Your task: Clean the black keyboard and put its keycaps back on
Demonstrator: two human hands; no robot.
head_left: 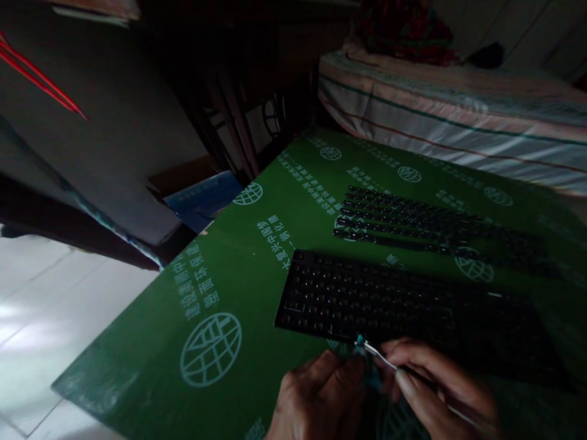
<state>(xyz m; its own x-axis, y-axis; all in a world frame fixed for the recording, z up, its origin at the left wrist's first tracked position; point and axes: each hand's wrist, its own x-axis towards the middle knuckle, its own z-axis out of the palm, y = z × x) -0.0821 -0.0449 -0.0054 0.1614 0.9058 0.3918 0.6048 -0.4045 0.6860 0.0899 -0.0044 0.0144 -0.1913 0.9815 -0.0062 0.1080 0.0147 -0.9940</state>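
Near the front of the green board, my right hand (435, 385) is closed around a slim silvery metal tool (380, 353), pointed up and to the left. Its exact kind is hard to make out in the dim light. The tool's tip meets a small teal scrap (360, 343), apparently soft material. My left hand (316, 397) has its fingers bunched and pinches that scrap from the left. Just beyond both hands lies a black keyboard base (367, 293), with small posts showing where keycaps would sit. Farther back, black keycaps (394, 214) are set out in rows.
The green board (211, 275) bears white globe prints and lettering. A bed (440, 116) with striped covering stands behind it. Dark furniture legs (233, 116) and a blue box (206, 195) are at the back left. Pale floor tiles (41, 305) show at left.
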